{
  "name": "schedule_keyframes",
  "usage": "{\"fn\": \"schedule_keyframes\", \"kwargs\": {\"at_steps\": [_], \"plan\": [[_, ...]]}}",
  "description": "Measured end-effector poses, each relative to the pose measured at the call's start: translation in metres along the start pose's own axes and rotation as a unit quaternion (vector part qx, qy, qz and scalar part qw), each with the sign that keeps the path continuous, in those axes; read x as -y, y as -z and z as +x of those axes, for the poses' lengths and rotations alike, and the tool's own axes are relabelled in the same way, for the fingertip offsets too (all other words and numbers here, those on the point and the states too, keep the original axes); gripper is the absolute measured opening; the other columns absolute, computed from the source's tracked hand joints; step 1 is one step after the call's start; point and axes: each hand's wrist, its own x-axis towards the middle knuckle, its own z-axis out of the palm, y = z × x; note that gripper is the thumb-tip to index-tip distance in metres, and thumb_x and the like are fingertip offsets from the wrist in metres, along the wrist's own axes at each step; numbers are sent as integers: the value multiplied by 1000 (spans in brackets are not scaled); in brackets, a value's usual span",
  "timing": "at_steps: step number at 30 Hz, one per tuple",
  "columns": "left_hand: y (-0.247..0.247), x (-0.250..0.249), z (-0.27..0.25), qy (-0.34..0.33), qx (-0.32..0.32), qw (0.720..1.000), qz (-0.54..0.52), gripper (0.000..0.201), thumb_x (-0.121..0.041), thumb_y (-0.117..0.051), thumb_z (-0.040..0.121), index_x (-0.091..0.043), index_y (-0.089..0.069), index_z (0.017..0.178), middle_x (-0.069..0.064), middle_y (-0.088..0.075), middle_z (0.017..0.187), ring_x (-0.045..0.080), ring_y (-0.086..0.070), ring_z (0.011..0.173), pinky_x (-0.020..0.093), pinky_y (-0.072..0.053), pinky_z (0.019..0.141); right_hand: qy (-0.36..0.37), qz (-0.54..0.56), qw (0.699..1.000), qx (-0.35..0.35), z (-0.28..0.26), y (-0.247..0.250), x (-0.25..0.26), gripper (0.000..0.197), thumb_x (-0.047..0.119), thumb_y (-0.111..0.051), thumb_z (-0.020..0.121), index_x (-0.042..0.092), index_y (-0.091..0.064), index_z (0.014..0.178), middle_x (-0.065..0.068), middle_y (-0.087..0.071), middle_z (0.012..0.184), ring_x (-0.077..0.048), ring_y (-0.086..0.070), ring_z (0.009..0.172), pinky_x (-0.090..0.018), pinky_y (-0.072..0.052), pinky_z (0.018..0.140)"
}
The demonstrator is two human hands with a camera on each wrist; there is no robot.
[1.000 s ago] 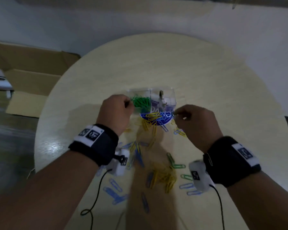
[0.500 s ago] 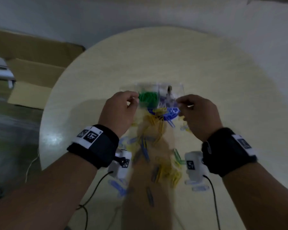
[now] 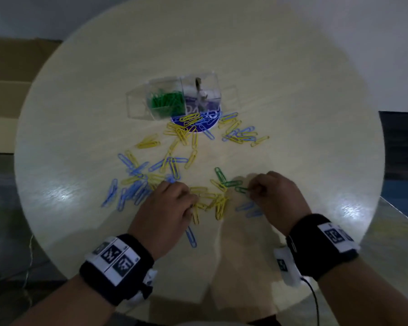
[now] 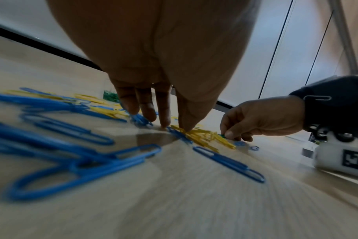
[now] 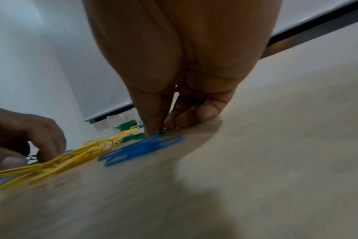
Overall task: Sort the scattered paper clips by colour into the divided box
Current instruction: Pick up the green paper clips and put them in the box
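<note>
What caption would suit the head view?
Right hand pinches a green clip; left hand touches scattered clips.

Clips [image 3: 174,147] lie before the box [image 3: 137,102] on the table [image 3: 292,90].

1. The head view looks steeply down from above the round table [image 3: 292,90]. It stands well back, taking in the whole top, with both forearms entering at 6 o'clock and the box [image 3: 174,100] toward 12.
2. The left wrist view sits just above the tabletop, looking along the left hand [image 4: 153,56] at clips close by. The right hand [image 4: 262,119] shows at 3 o'clock.
3. The right wrist view is equally low and near, facing along the right hand [image 5: 184,56]. The left hand [image 5: 24,134] shows at 9 o'clock and the box [image 5: 121,120] lies far off.
4. All three share the yellow clips [image 3: 212,201] between the hands.
</note>
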Motion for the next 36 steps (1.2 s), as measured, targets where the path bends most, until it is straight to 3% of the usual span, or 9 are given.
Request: {"fn": "schedule_keyframes", "kwargs": {"at_steps": [4, 9, 16, 21, 24, 27, 31, 34, 36], "plan": [[3, 5, 4, 17, -13, 1000, 10, 17, -22, -56, 84, -23, -71, 93, -3, -58, 96, 23, -50, 92, 41, -46, 80, -21, -17, 999, -16, 13, 4, -2, 8, 15, -71, 70, 18, -65, 75, -7, -56, 79, -32, -60, 74, -36, -50, 68], [-1, -17, 38, -58, -6, 998, 5, 29, -19, -55, 89, -26, -65, 114, -6, -62, 109, 22, -51, 96, 38, -45, 82, -57, -23, 998, -24, 14, 11, -7, 10, 11, -66, 72, 18, -62, 77, -8, -60, 79, -34, -60, 78, -35, -46, 68], [-6, -7, 17, -77, 4, 997, 6, 17, -24, -55, 88, -26, -70, 94, -9, -67, 104, 21, -53, 93, 42, -48, 77, -77, -14, 996, -33, 12, 12, -9, 14, 11, -66, 73, 20, -65, 84, -10, -62, 83, -35, -60, 82, -32, -44, 69], [-6, -9, 59, -81, -21, 996, 9, 40, -8, -57, 82, -26, -66, 115, -4, -64, 113, 25, -53, 94, 38, -49, 80, -82, 2, 995, -56, 11, 8, -10, 16, 8, -66, 72, 20, -66, 81, -7, -61, 79, -32, -60, 78, -31, -43, 67], [-10, -4, 83, -115, -9, 993, 18, 36, -5, -59, 78, -24, -72, 106, -1, -65, 102, 28, -55, 89, 39, -51, 71, -83, 15, 995, -58, 11, 9, -12, 16, 6, -68, 70, 19, -67, 79, -6, -61, 76, -29, -59, 75, -31, -40, 67], [-8, 10, 93, -91, -1, 995, 32, 27, -6, -72, 75, -24, -74, 96, -2, -63, 88, 26, -56, 83, 38, -52, 63, -83, 26, 995, -55, 11, 10, -13, 17, 6, -70, 68, 19, -66, 78, -5, -61, 75, -26, -59, 72, -28, -38, 67], [1, 18, 102, -113, -8, 992, 53, 6, -16, -69, 79, -17, -71, 84, 2, -60, 76, 29, -56, 76, 41, -52, 59, -88, 33, 994, -53, 11, 10, -14, 17, 8, -71, 68, 21, -66, 77, -3, -60, 74, -23, -58, 71, -28, -39, 67], [2, 6, 109, -141, -20, 989, 42, 6, -20, -66, 83, -19, -71, 86, 1, -61, 77, 27, -56, 77, 37, -50, 64, -89, 43, 994, -52, 12, 10, -16, 17, 8, -71, 67, 22, -65, 76, -2, -60, 73, -22, -57, 69, -27, -38, 64], [-2, -12, 112, -115, 19, 993, 9, 11, -27, -63, 86, -19, -71, 89, 2, -63, 81, 26, -57, 83, 38, -51, 71, -93, 48, 994, -44, 13, 10, -17, 17, 9, -72, 67, 22, -65, 76, -2, -59, 73, -21, -56, 68, -26, -36, 62]]}}
